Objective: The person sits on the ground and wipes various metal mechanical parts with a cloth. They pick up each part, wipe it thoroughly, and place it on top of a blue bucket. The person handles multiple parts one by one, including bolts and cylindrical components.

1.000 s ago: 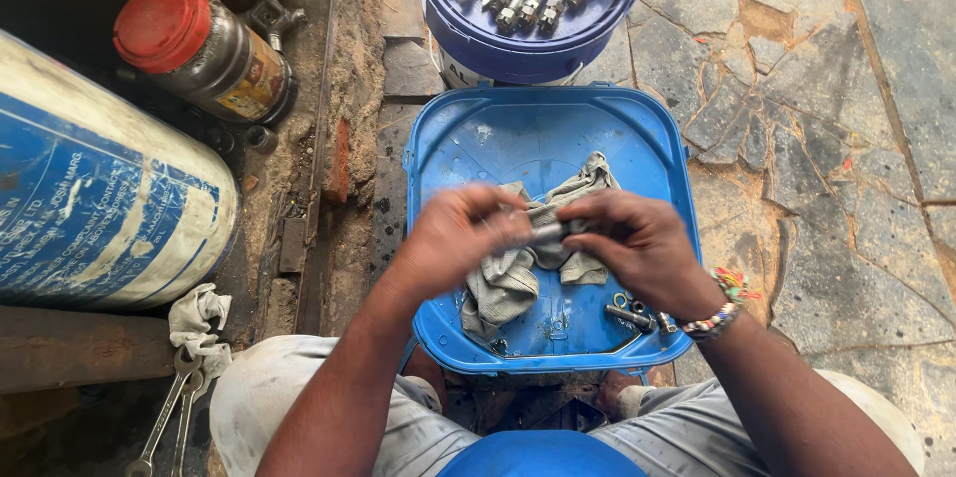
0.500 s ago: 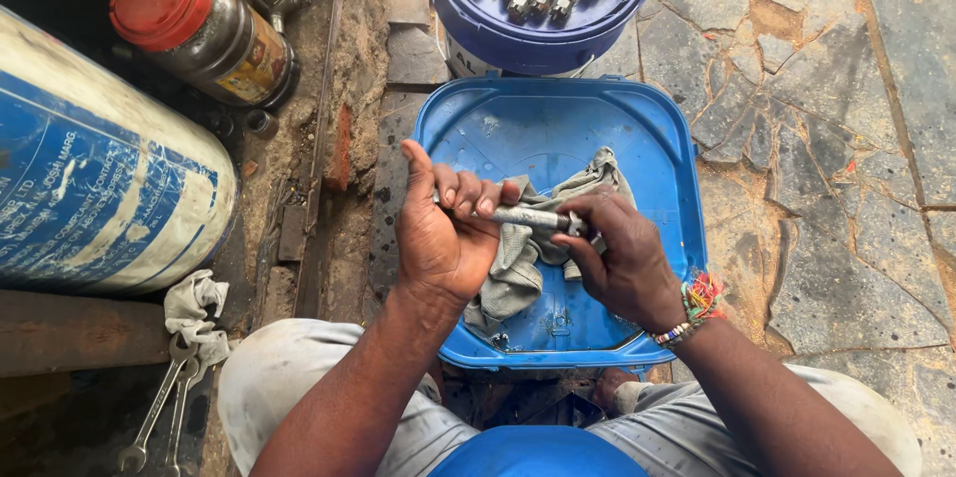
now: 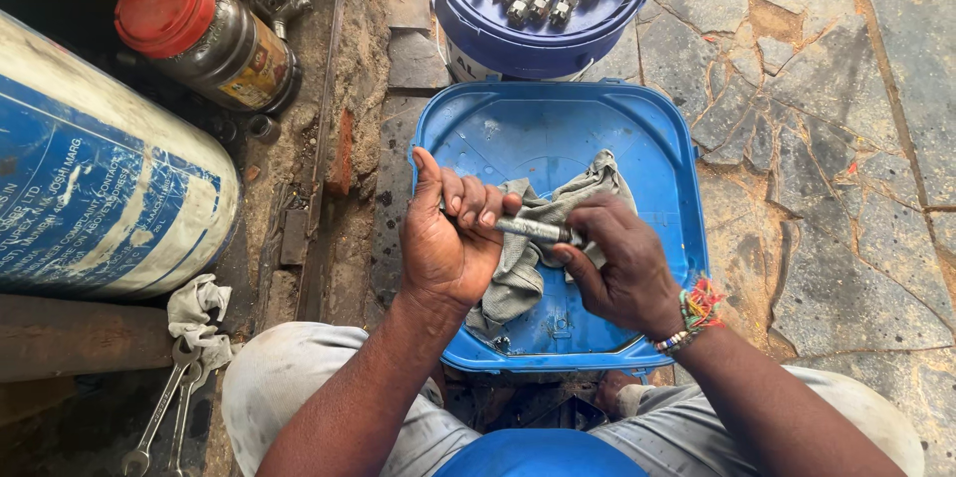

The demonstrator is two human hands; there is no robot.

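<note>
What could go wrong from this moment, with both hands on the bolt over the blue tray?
1. The bolt is pinched only at its ends by the left hand and right hand; it might slip into the blue tray.
2. The grey rag bunched beneath could snag the threads.

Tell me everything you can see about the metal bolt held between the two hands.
The bolt is a grey, dull metal rod, lying roughly level and slanting slightly down to the right. The left hand wraps one end in its fingers; the right hand pinches the other, so both ends are hidden. It sits above a grey rag in a blue plastic tray.
</note>
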